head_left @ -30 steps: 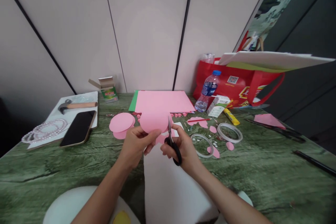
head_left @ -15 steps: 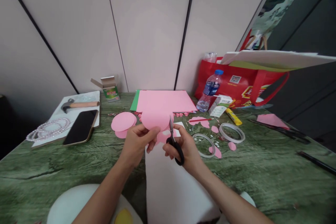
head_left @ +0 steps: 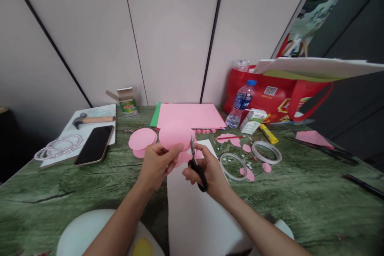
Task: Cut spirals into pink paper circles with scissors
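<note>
Between the fingers and thumb of my left hand point(head_left: 159, 164) is a pink paper circle point(head_left: 174, 137), held up over the table. My right hand point(head_left: 210, 172) grips black-handled scissors point(head_left: 198, 170), blades pointing up and away. The blades lie at the circle's right edge; I cannot tell whether they are parted. Beneath my hands a white sheet point(head_left: 195, 212) runs toward me. Pink paper with cut-out edges point(head_left: 182, 160) lies partly hidden behind my fingers. Left of my left hand rests a stack of pink paper circles point(head_left: 141, 139).
Behind are pink sheets point(head_left: 189, 115). On the right stand a water bottle point(head_left: 241, 104), a white box point(head_left: 253, 121), a glue stick point(head_left: 268, 133), tape rolls point(head_left: 266, 161) and a red bag point(head_left: 279, 92). On the left lie a phone point(head_left: 94, 145), a hammer point(head_left: 96, 119) and bead strings point(head_left: 60, 147).
The pink circle and the scissors have shifted slightly left. A scrap at the circle's right side looks narrower, and the circle's outline appears rounder there. Both hands keep their holds.
</note>
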Demonstrator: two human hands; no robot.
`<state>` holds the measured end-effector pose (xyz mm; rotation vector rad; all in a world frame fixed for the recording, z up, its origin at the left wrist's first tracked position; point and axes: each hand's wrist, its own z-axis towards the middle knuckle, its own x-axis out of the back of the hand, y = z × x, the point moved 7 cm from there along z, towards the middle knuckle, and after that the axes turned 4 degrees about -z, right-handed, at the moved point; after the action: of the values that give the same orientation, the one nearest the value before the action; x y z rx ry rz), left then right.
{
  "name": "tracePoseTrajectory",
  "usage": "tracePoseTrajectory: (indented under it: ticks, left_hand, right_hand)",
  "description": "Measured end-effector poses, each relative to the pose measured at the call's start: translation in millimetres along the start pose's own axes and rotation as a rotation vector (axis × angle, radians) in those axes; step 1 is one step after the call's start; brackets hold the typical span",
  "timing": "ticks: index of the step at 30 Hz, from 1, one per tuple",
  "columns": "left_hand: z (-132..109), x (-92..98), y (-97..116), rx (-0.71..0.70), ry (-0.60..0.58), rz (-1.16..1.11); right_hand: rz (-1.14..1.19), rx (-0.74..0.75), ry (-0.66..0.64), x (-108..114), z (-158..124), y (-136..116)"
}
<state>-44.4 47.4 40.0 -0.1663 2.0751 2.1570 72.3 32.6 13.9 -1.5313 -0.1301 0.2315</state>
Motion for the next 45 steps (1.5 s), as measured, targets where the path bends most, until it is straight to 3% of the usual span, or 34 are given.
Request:
tracePoseTrajectory:
  ticks: [6,14,34,45]
  left_hand:
    - [-1.3,-1.9,-1.5,0.046,-0.010,0.087]
    - [0.0,-2.5,2.6,-0.012,-0.049,0.051]
    - [0.7,0.8,5.3,-0.058,-0.029,-0.006]
    - [-1.4,-7.0,0.5,0.027,-0.057,0.020]
  right_hand:
    - [0.045,0.079,-0.010,7.1,3.6,-0.3]
    - [0.047,0.092,-0.026,6.4,3.2,-2.4]
    - [0.068,0.010,0.015,8.0,6.3,7.3]
    - [0.032,0.008,-0.018,0.6,2.3,8.8]
